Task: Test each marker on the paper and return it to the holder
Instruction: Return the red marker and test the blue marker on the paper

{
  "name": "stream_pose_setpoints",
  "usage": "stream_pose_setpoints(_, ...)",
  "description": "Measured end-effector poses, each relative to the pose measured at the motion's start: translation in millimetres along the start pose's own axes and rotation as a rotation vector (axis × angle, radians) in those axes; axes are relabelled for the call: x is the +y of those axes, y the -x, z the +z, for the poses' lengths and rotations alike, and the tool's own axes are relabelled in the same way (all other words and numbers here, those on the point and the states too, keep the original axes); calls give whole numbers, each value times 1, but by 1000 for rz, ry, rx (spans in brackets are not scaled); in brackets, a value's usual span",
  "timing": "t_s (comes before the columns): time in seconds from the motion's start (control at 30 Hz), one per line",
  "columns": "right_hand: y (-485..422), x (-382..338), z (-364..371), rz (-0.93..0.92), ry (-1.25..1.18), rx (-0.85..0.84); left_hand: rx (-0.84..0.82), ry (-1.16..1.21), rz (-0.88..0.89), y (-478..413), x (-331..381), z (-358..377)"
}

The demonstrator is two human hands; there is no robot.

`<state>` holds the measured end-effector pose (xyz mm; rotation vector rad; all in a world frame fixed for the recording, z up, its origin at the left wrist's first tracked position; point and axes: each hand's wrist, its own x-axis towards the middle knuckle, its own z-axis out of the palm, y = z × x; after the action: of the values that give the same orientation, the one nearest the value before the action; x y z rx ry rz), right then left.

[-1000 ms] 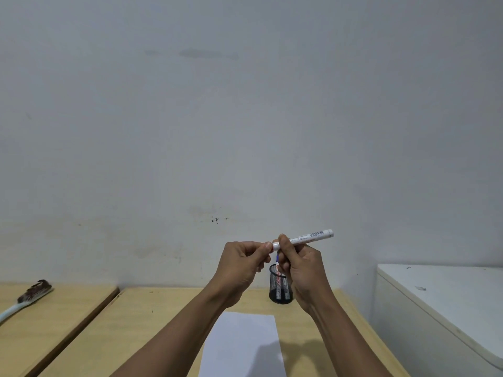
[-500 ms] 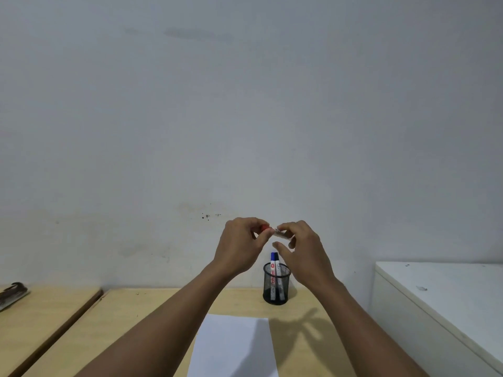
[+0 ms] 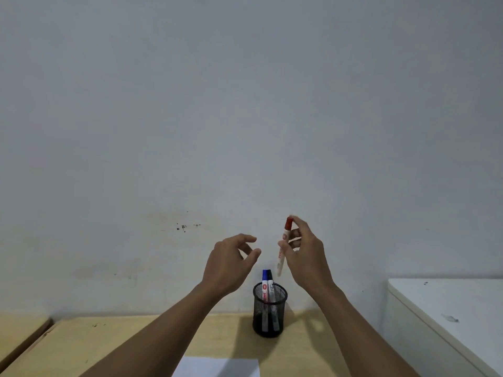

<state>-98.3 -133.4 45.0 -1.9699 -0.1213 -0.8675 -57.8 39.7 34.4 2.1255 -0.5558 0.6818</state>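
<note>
My right hand (image 3: pixel 304 257) holds a white marker with a red cap (image 3: pixel 284 244) nearly upright, cap at the top, its lower end just above the black mesh holder (image 3: pixel 269 312). Two markers (image 3: pixel 267 285), one blue-capped and one dark-capped, stand in the holder at the back of the wooden table (image 3: pixel 130 346). My left hand (image 3: pixel 231 263) hovers left of the red marker with its fingers apart and nothing in them. The white paper (image 3: pixel 217 368) lies at the table's near edge, mostly cut off by the frame.
A white cabinet (image 3: pixel 449 314) stands to the right of the table, its top higher than the table. Another wooden surface (image 3: pixel 19 333) adjoins on the left. The bare wall rises right behind the holder.
Both hands were together on the marker, which lay sideways. Now the red cap is on, my left hand has let go and moved left, and my right hand has turned the marker upright.
</note>
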Motion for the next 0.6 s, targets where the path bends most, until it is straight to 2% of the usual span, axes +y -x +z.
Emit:
stream_pose_setpoints(0.13,-5,38,15,30,51,-25,-114,-129,-72,-7,-28,38)
stream_pose_setpoints(0.3,-9,85,33,60,168,-61,-230,-138,-122,-11,-53,83)
stream_pose_setpoints(0.6,-2,133,51,137,349,-210,-166,-175,-224,-9,-68,124)
